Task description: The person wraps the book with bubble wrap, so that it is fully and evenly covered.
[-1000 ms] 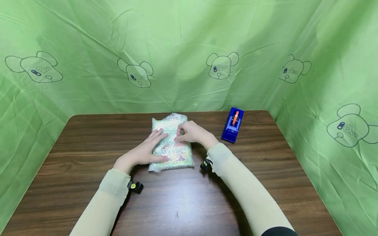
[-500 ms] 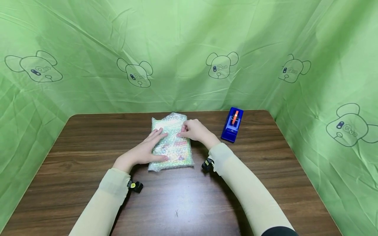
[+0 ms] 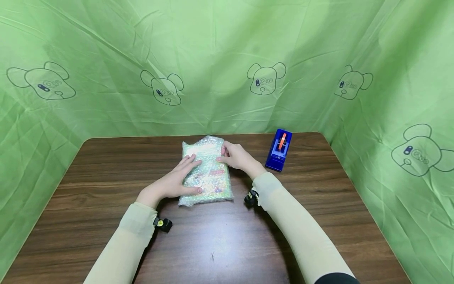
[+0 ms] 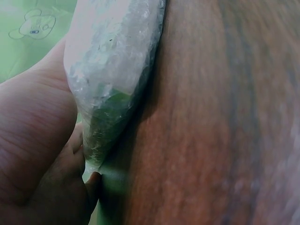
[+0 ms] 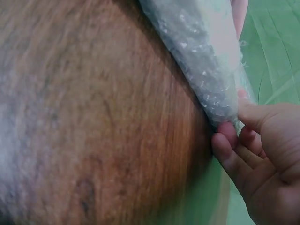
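Note:
A flat package in clear bubble wrap (image 3: pixel 207 173) lies near the table's far edge, its colourful content blurred by the wrap. Across its left side my left hand (image 3: pixel 173 179) rests with spread fingers, thumb low on the top face. My right hand (image 3: pixel 239 157) is at the upper right edge, thumb on top and fingers curled at the side, pinching that edge. In the right wrist view, the fingertips (image 5: pixel 222 143) touch the wrapped edge (image 5: pixel 201 70). The left wrist view shows the package's side (image 4: pixel 117 56) against the left hand (image 4: pixel 37 122).
A blue tape dispenser (image 3: pixel 279 151) with an orange wheel stands to the right of the package, near the back edge of the brown wooden table (image 3: pixel 220 244). Green cloth (image 3: pixel 213 71) printed with bear heads hangs behind and at the sides.
My right hand has slid right and slightly away from me across the package to its right edge. The left hand and the package have stayed in place.

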Demonstrator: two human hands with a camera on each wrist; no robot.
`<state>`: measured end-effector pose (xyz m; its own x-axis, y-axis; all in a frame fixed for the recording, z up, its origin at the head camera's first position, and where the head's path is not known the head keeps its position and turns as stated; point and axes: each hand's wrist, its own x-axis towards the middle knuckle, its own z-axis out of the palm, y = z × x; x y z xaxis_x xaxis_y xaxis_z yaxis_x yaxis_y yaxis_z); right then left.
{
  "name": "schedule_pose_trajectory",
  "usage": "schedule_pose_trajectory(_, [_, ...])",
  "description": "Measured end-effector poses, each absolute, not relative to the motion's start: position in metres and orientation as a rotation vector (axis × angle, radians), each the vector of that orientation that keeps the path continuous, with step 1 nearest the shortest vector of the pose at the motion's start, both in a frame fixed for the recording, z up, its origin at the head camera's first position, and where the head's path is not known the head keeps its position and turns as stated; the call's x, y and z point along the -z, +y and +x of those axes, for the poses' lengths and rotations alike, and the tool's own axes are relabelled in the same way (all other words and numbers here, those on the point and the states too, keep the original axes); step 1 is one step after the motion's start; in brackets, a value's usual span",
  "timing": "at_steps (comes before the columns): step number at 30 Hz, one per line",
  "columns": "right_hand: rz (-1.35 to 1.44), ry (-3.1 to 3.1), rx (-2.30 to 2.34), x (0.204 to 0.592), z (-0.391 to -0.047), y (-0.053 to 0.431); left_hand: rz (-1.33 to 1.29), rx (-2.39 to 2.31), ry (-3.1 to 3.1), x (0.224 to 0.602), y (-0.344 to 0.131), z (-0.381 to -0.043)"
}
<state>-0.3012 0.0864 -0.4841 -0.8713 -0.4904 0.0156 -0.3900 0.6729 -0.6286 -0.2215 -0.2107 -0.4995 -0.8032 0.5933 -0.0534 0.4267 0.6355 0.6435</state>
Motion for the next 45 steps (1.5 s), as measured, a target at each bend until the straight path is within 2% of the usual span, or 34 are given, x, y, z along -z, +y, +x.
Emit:
schedule_pose_trajectory(16, [-0.773,2.742,0.863,0.485,-0.298,0.089,0.825,-0.93,2.6,0.499,-0.211,-0.218])
schedule_pose_trajectory(30, [-1.002,2.886,0.754,0.479,-0.287,0.101,0.848,-0.828,2.632,0.491,-0.208,-0.217])
schedule_pose_trajectory(38, [-1.16,2.917,0.736,0.457,-0.265,0.136,0.938,-0.476,2.706,0.47,-0.202,-0.216])
schedule_pose_trajectory(45, [-1.226,2.872,0.644,0.428,-0.236,0.192,1.038,-0.361,2.737,0.45,-0.204,-0.21])
